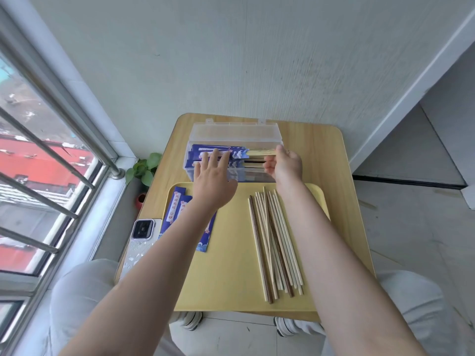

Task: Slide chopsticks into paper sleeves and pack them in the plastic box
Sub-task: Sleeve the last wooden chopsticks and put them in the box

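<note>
Over box [205,132] | left hand [212,181] flat on sleeves [218,151] | right hand [284,163] pinching chopsticks [262,152]

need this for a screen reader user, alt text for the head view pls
A person's right hand lowers a sleeved pair into a clear plastic box while the left hand presses it flat. Loose chopsticks wait on a yellow tray.

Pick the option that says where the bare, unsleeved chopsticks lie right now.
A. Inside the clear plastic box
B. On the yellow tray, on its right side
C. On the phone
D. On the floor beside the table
B: the loose chopsticks lie in a bundle on the right part of the yellow tray, under the person's right forearm, nearer the person than the plastic box.
</note>
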`<action>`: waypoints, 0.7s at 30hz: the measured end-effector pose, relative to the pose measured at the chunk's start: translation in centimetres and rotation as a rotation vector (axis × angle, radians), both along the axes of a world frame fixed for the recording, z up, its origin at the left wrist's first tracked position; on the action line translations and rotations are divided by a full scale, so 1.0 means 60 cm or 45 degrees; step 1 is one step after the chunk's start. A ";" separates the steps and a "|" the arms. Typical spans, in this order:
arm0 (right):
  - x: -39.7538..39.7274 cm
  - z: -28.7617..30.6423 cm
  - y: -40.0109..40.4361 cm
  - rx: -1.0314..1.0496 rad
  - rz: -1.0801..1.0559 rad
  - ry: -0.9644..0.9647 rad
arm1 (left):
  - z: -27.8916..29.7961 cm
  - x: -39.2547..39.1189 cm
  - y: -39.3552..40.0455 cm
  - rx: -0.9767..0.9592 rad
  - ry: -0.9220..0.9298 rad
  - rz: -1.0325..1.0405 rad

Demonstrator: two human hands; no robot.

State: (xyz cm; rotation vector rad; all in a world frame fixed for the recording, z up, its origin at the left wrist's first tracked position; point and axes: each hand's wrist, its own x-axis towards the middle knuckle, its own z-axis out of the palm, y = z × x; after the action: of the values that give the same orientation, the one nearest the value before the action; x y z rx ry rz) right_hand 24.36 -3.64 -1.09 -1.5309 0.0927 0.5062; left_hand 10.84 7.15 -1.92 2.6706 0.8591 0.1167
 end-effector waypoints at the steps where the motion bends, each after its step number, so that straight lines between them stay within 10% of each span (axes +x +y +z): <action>1: 0.003 -0.001 0.004 -0.012 0.020 0.017 | -0.008 0.002 0.004 0.013 0.026 -0.011; 13: -0.018 0.017 -0.015 -0.483 0.339 -0.483 | -0.016 0.012 0.007 0.212 0.113 0.036; 21: -0.076 -0.018 -0.015 -0.550 0.571 -0.548 | -0.022 -0.072 -0.025 0.012 -0.273 0.285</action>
State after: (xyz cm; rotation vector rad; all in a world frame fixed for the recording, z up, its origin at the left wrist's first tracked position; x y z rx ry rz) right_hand 19.78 -4.53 -2.16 -2.0675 -0.5149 0.5155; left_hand 6.51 5.67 -3.25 2.5037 1.0827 0.4515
